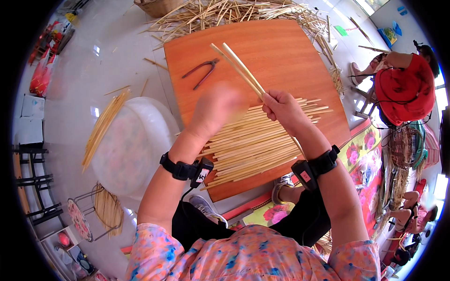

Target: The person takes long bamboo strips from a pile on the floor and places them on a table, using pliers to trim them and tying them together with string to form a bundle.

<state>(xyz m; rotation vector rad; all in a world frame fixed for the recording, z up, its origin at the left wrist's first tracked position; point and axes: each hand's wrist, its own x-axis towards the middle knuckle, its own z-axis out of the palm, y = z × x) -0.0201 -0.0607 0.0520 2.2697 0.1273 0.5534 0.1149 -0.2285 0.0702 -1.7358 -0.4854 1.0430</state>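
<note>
The right hand (282,108) pinches two sticks (243,68) over a bench (267,42) with many more sticks (253,146). The left hand (219,107) is blurry; I cannot tell its grip.

At the left, a red bag (41,78) is placed beside white boxes (33,107), and lower down a stool with a round flowered seat (79,219) is seen. At the right, a person in red (408,91) is seated; a flowered mat (365,146) is spread nearby. A woven basket (158,7) is cut off above.
</note>
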